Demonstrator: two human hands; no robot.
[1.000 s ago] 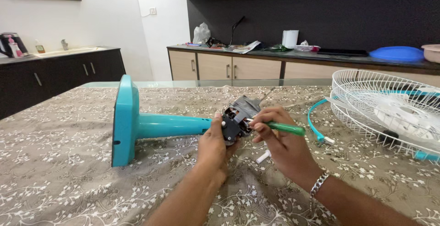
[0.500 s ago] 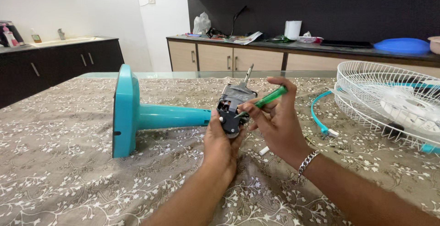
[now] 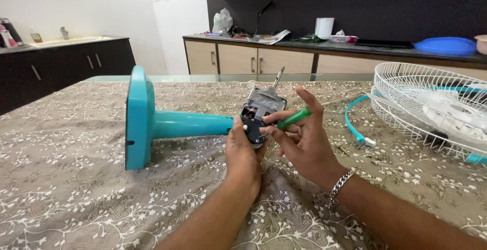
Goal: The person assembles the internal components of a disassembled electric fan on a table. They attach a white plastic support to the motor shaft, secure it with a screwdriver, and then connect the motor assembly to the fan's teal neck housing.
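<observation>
Crucially, the left hand [image 3: 242, 154] gripped the fan motor [image 3: 259, 112] while the right hand [image 3: 303, 139] pinched a green screwdriver [image 3: 293, 118]. A slipping tip could have jabbed the left fingers.

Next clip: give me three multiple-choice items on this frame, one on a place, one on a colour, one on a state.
1. Where does the white fan guard lie?
A. right of the hands
B. on the far counter
C. on the floor

2. What colour is the screwdriver handle?
A. red
B. green
C. yellow

3. How is the teal fan stand positioned?
A. upright
B. hanging
C. on its side

A: the guard rests on the table at the right edge.
B: the right hand holds a green handle.
C: the stand's base faces left, its column running along the table to the motor housing, steadied by the left hand.
</observation>
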